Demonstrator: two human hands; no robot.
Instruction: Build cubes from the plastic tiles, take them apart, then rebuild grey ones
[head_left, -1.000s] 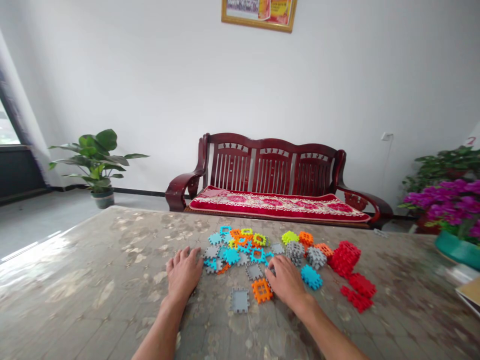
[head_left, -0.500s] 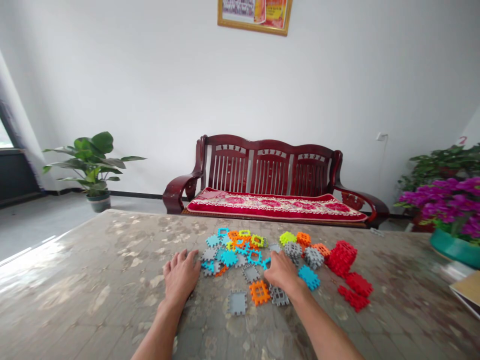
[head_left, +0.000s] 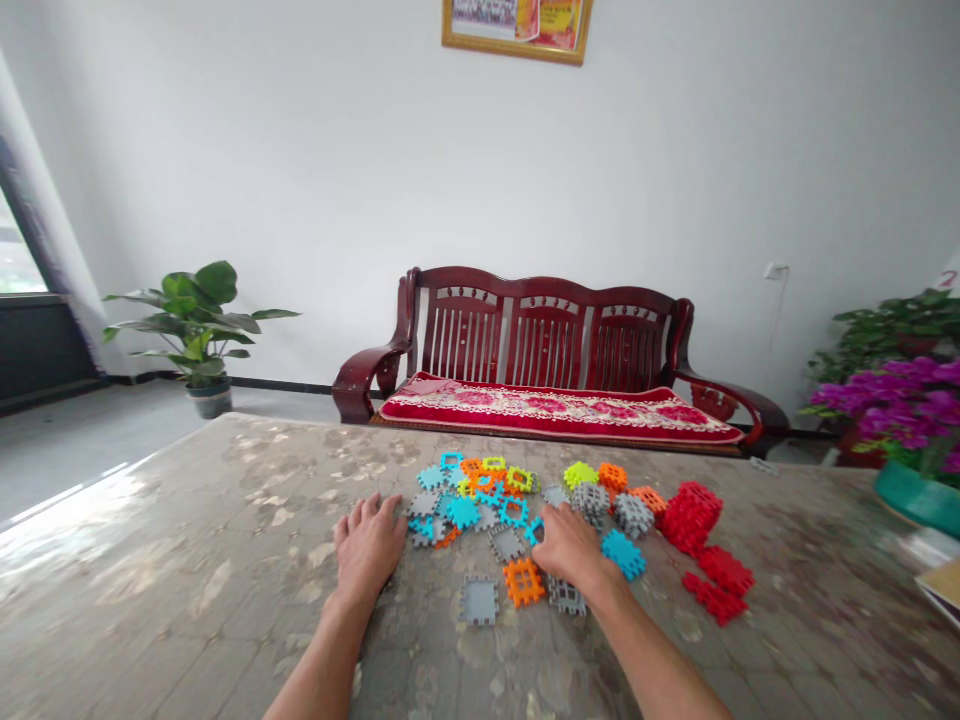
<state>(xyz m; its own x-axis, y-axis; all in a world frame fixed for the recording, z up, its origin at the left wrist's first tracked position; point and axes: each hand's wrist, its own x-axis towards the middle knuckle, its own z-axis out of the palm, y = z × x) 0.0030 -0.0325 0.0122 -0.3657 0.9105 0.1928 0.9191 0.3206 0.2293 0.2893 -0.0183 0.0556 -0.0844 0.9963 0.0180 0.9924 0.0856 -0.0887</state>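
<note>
My left hand [head_left: 370, 545] lies flat on the table with its fingers spread, just left of a heap of plastic interlocking tiles [head_left: 463, 512]. The tiles are square with notched edges, in blue, grey, orange and yellow-green. My right hand [head_left: 570, 542] is at the right side of the heap, fingers curled down; whatever is under them is hidden. A blue window tile [head_left: 535, 531] shows beside its thumb. Closer to me lie a flat grey tile [head_left: 479, 601], an orange window tile [head_left: 523, 582] and a grey window tile [head_left: 566, 595], partly under my right wrist.
To the right stand grey tile blocks [head_left: 634, 515], a blue tile stack [head_left: 622, 554] and red tile stacks [head_left: 691, 517]. A teal flowerpot [head_left: 919, 497] is at the table's right edge. Beyond the patterned table [head_left: 187, 560] is a wooden bench [head_left: 544, 335].
The whole view has shifted slightly, with things sitting a little further right. Both hands stay in nearly the same places among the tiles.
</note>
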